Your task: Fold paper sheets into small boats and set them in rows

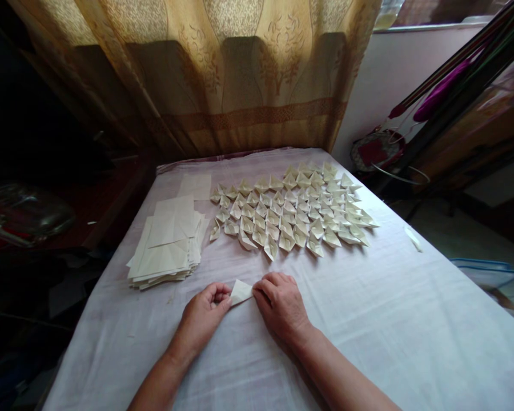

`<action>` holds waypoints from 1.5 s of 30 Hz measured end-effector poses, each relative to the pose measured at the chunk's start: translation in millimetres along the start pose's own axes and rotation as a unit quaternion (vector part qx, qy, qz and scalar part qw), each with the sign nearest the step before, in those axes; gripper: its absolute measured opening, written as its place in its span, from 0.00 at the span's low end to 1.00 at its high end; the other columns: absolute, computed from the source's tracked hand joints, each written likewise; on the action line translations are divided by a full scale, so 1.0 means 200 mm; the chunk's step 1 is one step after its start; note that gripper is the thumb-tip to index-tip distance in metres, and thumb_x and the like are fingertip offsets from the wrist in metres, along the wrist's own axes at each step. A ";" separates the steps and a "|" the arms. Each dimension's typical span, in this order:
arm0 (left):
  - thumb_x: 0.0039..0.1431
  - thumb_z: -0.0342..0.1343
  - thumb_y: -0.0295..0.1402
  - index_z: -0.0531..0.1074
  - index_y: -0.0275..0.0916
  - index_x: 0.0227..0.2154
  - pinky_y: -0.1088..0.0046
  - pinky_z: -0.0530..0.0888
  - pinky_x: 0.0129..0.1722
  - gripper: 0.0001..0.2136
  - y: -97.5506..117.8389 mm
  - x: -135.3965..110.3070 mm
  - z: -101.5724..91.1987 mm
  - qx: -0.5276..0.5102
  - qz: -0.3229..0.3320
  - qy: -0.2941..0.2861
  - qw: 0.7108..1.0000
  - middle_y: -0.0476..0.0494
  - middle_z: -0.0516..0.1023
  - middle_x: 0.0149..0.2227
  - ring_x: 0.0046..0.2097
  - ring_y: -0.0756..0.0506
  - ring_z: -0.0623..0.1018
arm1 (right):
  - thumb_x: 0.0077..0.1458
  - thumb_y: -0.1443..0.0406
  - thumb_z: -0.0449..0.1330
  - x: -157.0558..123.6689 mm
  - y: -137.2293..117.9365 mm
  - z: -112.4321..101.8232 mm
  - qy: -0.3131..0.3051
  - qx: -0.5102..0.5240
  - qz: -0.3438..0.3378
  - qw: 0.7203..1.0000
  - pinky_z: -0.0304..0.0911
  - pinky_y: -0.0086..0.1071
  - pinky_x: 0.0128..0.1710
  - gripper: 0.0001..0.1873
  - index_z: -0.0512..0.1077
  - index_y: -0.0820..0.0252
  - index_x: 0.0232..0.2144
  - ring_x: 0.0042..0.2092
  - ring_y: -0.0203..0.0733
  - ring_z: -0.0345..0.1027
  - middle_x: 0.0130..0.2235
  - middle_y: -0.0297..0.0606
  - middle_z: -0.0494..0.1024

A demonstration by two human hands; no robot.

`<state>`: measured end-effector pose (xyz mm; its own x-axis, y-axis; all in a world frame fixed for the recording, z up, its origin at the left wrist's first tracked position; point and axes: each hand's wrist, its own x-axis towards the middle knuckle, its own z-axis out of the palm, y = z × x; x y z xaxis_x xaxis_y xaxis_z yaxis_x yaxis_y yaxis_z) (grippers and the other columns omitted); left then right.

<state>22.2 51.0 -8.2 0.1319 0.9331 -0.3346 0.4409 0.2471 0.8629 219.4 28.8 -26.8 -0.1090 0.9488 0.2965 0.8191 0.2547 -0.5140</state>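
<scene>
A small folded piece of cream paper [240, 292] lies on the white cloth-covered table [368, 308] near the front. My left hand [205, 314] pinches its left edge with curled fingers. My right hand [280, 302] is closed on its right edge, knuckles up. Both hands press the paper between them against the cloth.
Several folded paper boats [295, 211] lie in rows at the table's far middle. A stack of flat paper sheets [167, 245] sits at the left. A patterned curtain [223, 74] hangs behind. Dark clutter is at left, and a rack with rods [454, 85] stands at right.
</scene>
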 end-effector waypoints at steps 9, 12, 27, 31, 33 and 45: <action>0.43 0.61 0.42 0.75 0.38 0.29 0.72 0.71 0.34 0.13 0.01 -0.01 0.01 -0.062 0.000 0.014 0.998 0.47 0.78 0.29 0.33 0.45 0.77 | 0.60 0.66 0.60 0.00 -0.01 -0.01 0.004 0.002 -0.010 1.000 0.52 0.35 0.40 0.05 0.75 0.57 0.32 0.38 0.42 0.66 0.34 0.37 0.76; 0.42 0.62 0.45 0.73 0.38 0.27 0.73 0.70 0.32 0.15 0.02 0.00 0.01 -0.108 -0.006 0.029 0.994 0.48 0.76 0.27 0.31 0.46 0.75 | 0.60 0.65 0.61 0.00 -0.01 -0.02 -0.003 0.001 -0.012 1.000 0.52 0.35 0.40 0.05 0.75 0.57 0.32 0.37 0.43 0.66 0.34 0.37 0.75; 0.41 0.61 0.45 0.70 0.39 0.30 0.80 0.61 0.18 0.17 0.02 0.02 0.00 -0.090 -0.032 0.047 0.994 0.51 0.73 0.25 0.24 0.51 0.69 | 0.61 0.65 0.59 -0.01 0.00 0.00 -0.008 -0.001 -0.030 1.000 0.54 0.35 0.41 0.04 0.74 0.56 0.34 0.38 0.43 0.66 0.35 0.37 0.75; 0.40 0.61 0.46 0.70 0.39 0.31 0.79 0.63 0.18 0.18 0.02 0.01 0.00 -0.100 -0.047 0.036 0.993 0.51 0.74 0.26 0.22 0.52 0.69 | 0.61 0.65 0.60 -0.01 0.00 0.00 -0.008 -0.001 -0.030 1.000 0.55 0.35 0.41 0.04 0.74 0.56 0.35 0.38 0.43 0.66 0.35 0.37 0.75; 0.39 0.61 0.46 0.70 0.39 0.32 0.79 0.63 0.18 0.19 0.03 0.01 0.00 -0.101 -0.051 0.024 0.993 0.51 0.75 0.26 0.22 0.52 0.68 | 0.61 0.65 0.59 -0.01 0.00 0.00 -0.008 -0.001 -0.028 1.000 0.55 0.36 0.41 0.04 0.74 0.56 0.35 0.38 0.43 0.66 0.35 0.37 0.75; 0.39 0.62 0.44 0.74 0.38 0.30 0.80 0.60 0.17 0.17 0.04 0.04 -0.03 -0.119 -0.055 -0.012 0.991 0.51 0.74 0.25 0.22 0.53 0.66 | 0.62 0.65 0.59 -0.01 -0.01 -0.01 -0.012 -0.003 -0.025 1.000 0.54 0.35 0.41 0.04 0.75 0.57 0.35 0.38 0.42 0.66 0.35 0.37 0.75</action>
<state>21.5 60.9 -2.0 0.1172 0.8916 -0.4374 0.2318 0.4037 0.8850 218.5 26.7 -23.7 -0.1629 0.9394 0.3016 0.8160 0.3000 -0.4940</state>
